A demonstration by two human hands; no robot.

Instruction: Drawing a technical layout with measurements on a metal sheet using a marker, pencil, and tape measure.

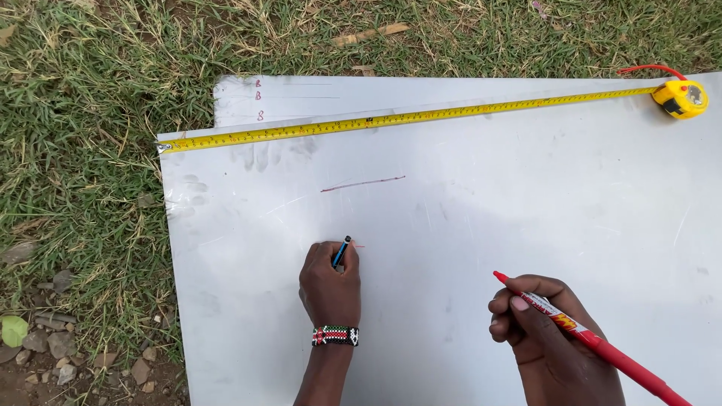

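Observation:
My left hand (329,286) rests on a large shiny metal sheet (526,195), closed around a small blue and black pen-like tool (342,250) whose tip touches the sheet by a short red mark. A beaded wristband (335,335) circles that wrist. Lower right, my right hand (549,338) grips a red marker (594,340), tip pointing up-left just above the sheet. A thin red line (363,183) is drawn on the sheet above my left hand.
A yellow tape measure case (681,98) lies at the top right, its blade (406,116) stretched along the sheet's far edge to the left corner. A second sheet (301,98) shows beneath. Grass (83,113) and small stones (53,346) lie to the left.

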